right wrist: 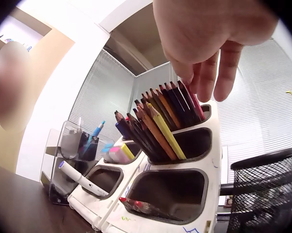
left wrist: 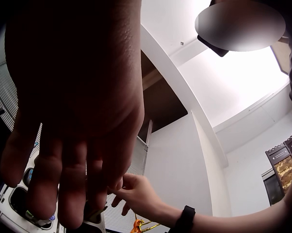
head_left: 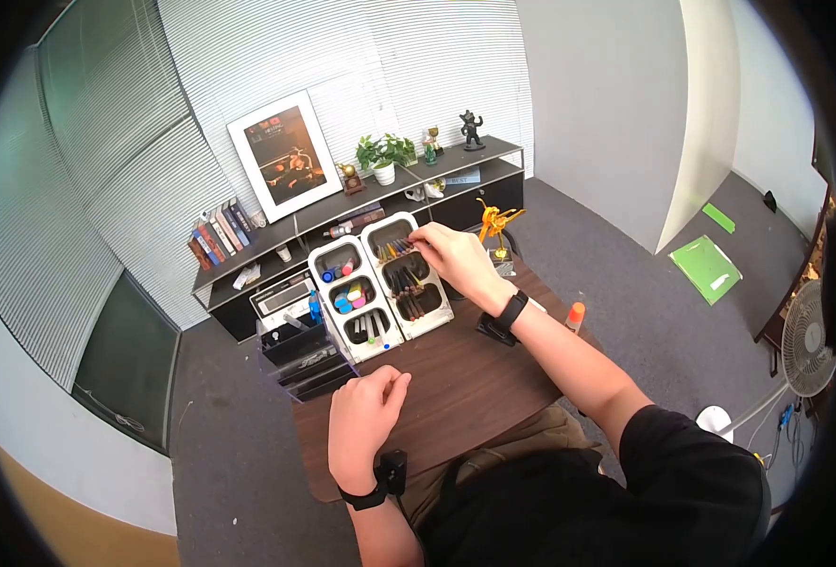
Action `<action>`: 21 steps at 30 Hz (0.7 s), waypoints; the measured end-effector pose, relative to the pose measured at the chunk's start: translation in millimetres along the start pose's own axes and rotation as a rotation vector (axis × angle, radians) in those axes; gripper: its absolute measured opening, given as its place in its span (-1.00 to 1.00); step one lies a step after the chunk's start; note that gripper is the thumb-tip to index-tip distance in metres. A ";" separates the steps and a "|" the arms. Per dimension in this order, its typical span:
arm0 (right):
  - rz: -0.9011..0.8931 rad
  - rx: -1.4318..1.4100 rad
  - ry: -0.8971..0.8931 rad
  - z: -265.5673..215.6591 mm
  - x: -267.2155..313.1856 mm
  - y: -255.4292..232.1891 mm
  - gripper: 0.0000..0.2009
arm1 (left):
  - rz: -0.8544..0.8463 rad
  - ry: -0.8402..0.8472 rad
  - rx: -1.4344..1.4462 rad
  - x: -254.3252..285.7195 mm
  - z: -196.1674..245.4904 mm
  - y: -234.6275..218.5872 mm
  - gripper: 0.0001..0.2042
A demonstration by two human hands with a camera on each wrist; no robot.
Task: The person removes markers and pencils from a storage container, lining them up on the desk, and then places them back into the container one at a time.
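Observation:
My right hand (head_left: 463,265) reaches over the back compartment of a white desk organizer (right wrist: 213,160). Its thumb and fingertips pinch the top of a red pencil (right wrist: 196,101), which stands in that compartment beside several dark and brown pencils (right wrist: 171,112). A yellow pencil (right wrist: 166,131) leans with others in the middle compartment. In the front one, red-tipped pencils (right wrist: 148,208) lie low. My left hand (head_left: 366,416) hangs over the near side of the table, fingers loosely bent and holding nothing.
Left of the pencils, a second column holds a white marker (right wrist: 83,178), highlighters (head_left: 350,300) and other pens. A dark-slotted clear organizer (head_left: 300,359) stands at the table's left edge. A black mesh cup (right wrist: 263,191) and an orange-capped bottle (head_left: 576,317) are on the right.

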State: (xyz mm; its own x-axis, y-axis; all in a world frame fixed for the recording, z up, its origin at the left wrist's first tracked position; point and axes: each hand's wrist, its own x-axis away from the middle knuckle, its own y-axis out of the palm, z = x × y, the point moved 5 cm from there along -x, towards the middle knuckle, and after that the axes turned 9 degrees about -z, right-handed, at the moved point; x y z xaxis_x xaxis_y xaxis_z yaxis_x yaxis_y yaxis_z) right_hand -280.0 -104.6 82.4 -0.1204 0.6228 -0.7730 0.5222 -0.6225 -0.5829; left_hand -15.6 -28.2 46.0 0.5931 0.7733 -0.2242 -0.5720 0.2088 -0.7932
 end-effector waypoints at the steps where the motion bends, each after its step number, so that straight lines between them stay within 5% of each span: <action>1: -0.002 -0.001 0.000 0.2 -0.9 0.2 -0.85 | 0.013 0.008 0.024 0.5 0.6 -0.2 -0.71; 21: -0.072 0.025 0.157 -12.0 25.0 -15.5 -0.86 | 0.021 0.011 0.016 2.0 2.5 -2.6 -0.72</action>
State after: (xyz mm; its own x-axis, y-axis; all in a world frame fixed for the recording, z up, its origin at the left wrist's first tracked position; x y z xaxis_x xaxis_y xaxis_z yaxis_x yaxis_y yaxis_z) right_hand -281.0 -73.7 75.2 -0.0224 0.7313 -0.6817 0.4957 -0.5840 -0.6428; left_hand -14.4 -25.8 49.0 0.5867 0.7712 -0.2468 -0.5936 0.2023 -0.7789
